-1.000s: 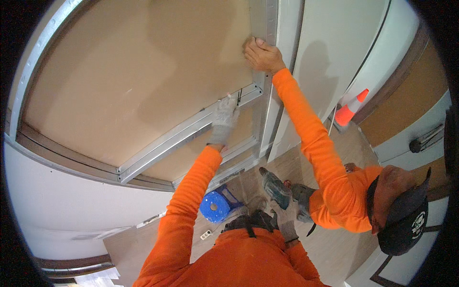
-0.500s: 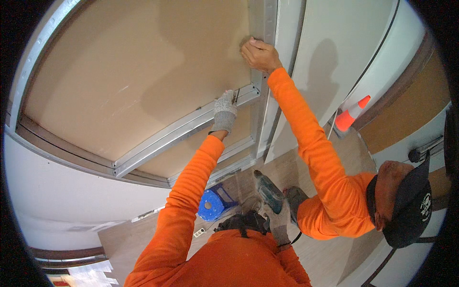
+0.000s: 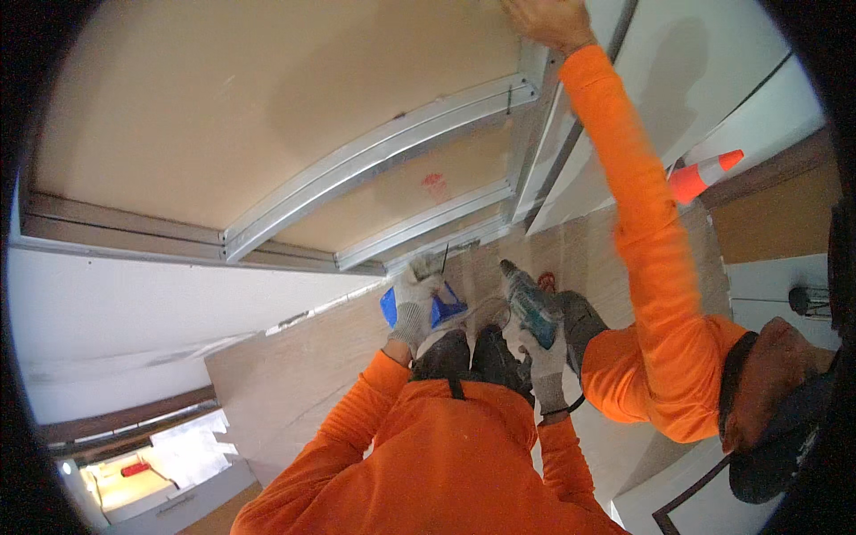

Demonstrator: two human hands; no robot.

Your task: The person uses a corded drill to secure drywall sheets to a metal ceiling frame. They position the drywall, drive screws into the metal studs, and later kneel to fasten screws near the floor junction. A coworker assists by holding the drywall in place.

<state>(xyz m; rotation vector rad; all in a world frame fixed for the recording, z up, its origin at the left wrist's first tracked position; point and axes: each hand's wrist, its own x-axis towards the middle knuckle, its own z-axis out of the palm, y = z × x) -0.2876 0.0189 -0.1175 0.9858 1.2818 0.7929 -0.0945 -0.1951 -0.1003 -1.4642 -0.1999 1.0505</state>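
My left hand (image 3: 415, 292), in a pale knitted glove, is lowered in front of a blue plastic stool (image 3: 446, 308). A thin dark rod (image 3: 445, 258) sticks up from its closed fingers; its kind is too small to tell. My right hand (image 3: 546, 353), also gloved, grips a teal and dark power drill (image 3: 530, 308) at my side, its nose directed toward the metal-framed wall. Above, a horizontal metal stud (image 3: 383, 152) crosses the frame in front of a tan board (image 3: 178, 116). A thin dark mark or piece shows near its right end.
At the right, a co-worker in orange sleeves and a dark cap (image 3: 785, 446) rests a bare hand (image 3: 553, 20) against the upright frame. An orange and white cone (image 3: 704, 176) stands by the far wall. A drawer-like white unit (image 3: 178, 499) with papers is at lower left.
My left hand has come away from the horizontal stud and down toward my body. The view has shifted downward. The drill stays in my right hand; the co-worker's hand remains at the frame.
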